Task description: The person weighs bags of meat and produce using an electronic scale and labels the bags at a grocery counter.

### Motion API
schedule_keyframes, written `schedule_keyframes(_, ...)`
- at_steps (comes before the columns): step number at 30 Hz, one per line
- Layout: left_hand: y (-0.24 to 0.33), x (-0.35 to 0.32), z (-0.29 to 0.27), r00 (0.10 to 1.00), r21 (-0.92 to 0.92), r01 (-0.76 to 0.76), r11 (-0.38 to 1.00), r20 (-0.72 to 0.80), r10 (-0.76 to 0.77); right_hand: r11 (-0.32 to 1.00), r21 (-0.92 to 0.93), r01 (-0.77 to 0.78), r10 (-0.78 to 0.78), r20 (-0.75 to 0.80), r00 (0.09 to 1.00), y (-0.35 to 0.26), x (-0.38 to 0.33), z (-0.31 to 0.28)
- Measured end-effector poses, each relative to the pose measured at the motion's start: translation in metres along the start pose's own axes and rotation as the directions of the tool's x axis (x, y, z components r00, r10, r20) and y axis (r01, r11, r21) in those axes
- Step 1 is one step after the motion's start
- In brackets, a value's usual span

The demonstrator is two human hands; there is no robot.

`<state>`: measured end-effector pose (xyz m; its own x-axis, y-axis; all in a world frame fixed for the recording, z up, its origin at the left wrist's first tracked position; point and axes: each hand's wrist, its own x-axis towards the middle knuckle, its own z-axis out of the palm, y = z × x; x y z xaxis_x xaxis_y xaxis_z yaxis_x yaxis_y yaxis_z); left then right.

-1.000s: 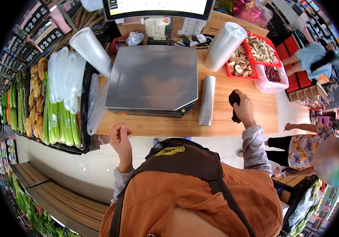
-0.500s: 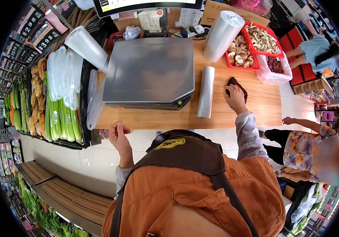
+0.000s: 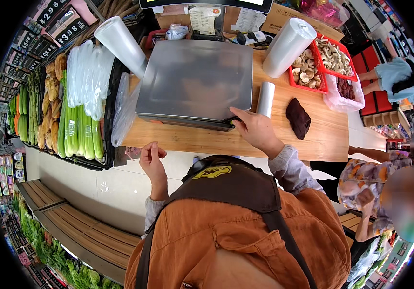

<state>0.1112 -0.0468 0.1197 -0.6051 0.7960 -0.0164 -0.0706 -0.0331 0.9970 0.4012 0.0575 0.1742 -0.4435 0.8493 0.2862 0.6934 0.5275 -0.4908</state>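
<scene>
1. Broadly, a wooden table [image 3: 322,144] spans the middle, its near edge in front of the person.
2. Left of it, a black crate [image 3: 109,156] carries celery [image 3: 79,135], clear bags [image 3: 88,72] lying over the stalks.
3. Squarely on the table sits a flat metal scale [image 3: 195,79], left of the middle.
4. Red baskets [image 3: 339,74] of mushrooms [image 3: 307,67] stand at the far right.
5. Two large film rolls [image 3: 289,48] flank the scale, the right one nearly upright, the left one tilted.
6. The right hand [image 3: 256,129] has its index fingertip on the scale's near right corner; whether it clamps there, one cannot tell. A smaller roll [image 3: 265,98] lies just beyond it.
7. The left hand [image 3: 153,164], well apart from the right, hangs loosely curled before the table edge, nothing visible in it.
8. The dark cloth [image 3: 297,119] lies on the table, right of the right hand, untouched.
</scene>
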Motion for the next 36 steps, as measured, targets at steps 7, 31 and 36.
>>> schedule_keyframes(7,-0.011,0.005,-0.013,1.000,0.033,0.000,0.999,-0.012,0.000,0.987,-0.056,-0.150,0.152,0.048,0.987,-0.013,-0.004,0.016)
schedule_keyframes(31,-0.041,0.016,-0.009,0.972,-0.111,0.229,0.967,0.088,-0.220,0.853,0.338,-0.398,0.418,0.013,0.908,0.008,-0.054,0.008)
schedule_keyframes(36,-0.036,0.020,-0.013,0.976,-0.085,0.214,0.973,0.069,-0.209,0.859,0.351,-0.373,0.396,0.008,0.918,0.011,-0.048,0.010)
